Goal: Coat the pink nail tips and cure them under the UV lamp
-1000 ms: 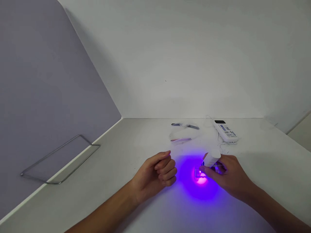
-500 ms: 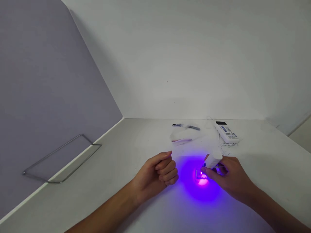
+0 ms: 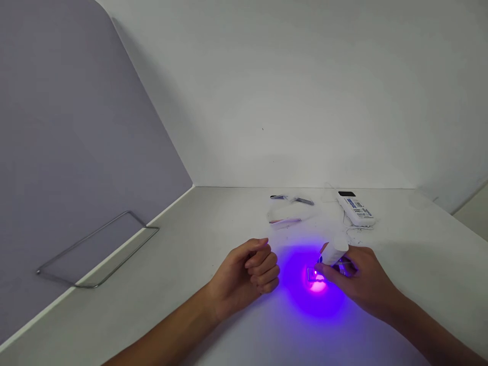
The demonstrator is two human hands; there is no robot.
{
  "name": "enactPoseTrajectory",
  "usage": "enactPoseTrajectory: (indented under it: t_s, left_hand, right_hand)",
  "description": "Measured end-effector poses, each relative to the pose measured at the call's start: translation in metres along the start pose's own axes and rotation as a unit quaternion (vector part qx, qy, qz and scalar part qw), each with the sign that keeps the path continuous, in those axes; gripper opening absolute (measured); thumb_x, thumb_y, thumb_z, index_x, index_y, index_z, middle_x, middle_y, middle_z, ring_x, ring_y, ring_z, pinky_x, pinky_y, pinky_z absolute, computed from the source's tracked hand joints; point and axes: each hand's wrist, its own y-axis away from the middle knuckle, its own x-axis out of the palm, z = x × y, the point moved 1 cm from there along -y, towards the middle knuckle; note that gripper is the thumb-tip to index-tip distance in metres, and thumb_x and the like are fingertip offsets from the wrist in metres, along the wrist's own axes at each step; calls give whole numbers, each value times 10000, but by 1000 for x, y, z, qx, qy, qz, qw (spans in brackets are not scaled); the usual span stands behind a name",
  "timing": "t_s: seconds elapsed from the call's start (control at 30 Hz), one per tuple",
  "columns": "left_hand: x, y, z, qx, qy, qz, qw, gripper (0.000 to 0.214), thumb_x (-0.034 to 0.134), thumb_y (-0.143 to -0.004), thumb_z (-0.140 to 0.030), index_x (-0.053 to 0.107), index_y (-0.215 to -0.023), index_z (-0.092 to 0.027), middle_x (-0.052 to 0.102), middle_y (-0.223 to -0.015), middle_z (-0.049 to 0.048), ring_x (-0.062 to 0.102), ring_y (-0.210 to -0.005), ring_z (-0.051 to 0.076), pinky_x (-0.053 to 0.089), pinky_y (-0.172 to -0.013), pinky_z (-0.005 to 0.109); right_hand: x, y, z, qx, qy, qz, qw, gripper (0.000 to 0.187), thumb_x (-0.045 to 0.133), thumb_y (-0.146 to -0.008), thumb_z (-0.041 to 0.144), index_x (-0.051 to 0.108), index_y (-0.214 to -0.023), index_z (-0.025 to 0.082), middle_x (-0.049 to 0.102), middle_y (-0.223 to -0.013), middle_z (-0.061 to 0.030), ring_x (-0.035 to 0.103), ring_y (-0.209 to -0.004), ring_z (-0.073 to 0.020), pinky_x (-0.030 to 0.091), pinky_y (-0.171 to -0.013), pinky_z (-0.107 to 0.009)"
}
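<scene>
My right hand [image 3: 360,272] grips a small white UV lamp [image 3: 336,251], its head tilted down close to the table. Purple light spreads over the white surface around it, with a bright pink spot at the middle. Under the light lies a small clear rectangular piece [image 3: 311,274]; the glare and my fingers hide part of it. To the left of the glow rests my left hand [image 3: 249,272], curled into a loose fist with the thumb on top. Nothing shows in its fingers.
Behind my hands lie clear plastic wrappers [image 3: 285,221] and dark strips [image 3: 305,201]. A white power bank [image 3: 356,209] with a dark end sits at the back right, a thin white cable [image 3: 358,228] beside it. A bent metal wire frame [image 3: 127,259] stands at the left panel.
</scene>
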Motion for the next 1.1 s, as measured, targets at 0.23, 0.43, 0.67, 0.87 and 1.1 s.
enactPoseTrajectory:
  t_s: [0.23, 0.43, 0.67, 0.87, 1.1]
  left_hand:
    - [0, 0, 0, 3, -9, -2, 1000, 653, 735, -833, -310, 195, -489, -179, 218, -478, -65, 192, -465, 83, 210, -474, 245]
    - [0, 0, 1, -1, -9, -8, 1000, 662, 732, -828, -311, 188, -474, -179, 204, -461, -66, 187, -452, 80, 214, -471, 250]
    - [-1, -2, 1, -3, -25, -23, 999, 658, 740, -819, -253, 182, -478, -183, 188, -460, -71, 179, -445, 73, 208, -473, 253]
    - [0, -1, 2, -5, -50, -4, 999, 663, 719, -847, -243, 168, -483, -181, 180, -452, -75, 164, -436, 65, 177, -475, 249]
    - [1, -1, 3, -6, -61, -13, 998, 652, 703, -853, -233, 171, -481, -183, 187, -445, -75, 168, -431, 64, 181, -483, 255]
  right_hand:
    - [-2, 0, 2, 0, 4, 13, 1000, 289, 631, -880, 428, 634, -695, 206, 528, -556, 33, 445, -494, -106, 362, -464, -217]
    - [0, 1, -1, 5, 3, -3, 1000, 341, 638, -871, 443, 575, -641, 199, 496, -542, 36, 411, -487, -97, 348, -458, -220]
    - [-1, 1, 2, -1, -6, 2, 1000, 295, 637, -875, 440, 644, -691, 211, 524, -550, 33, 446, -489, -110, 360, -460, -229]
    - [-2, 0, 1, 6, 3, 9, 1000, 321, 631, -874, 450, 601, -672, 202, 517, -560, 33, 436, -501, -108, 361, -472, -226]
    - [-1, 0, 1, -1, -6, 9, 1000, 288, 631, -878, 443, 670, -717, 208, 545, -563, 22, 442, -497, -111, 364, -467, -231]
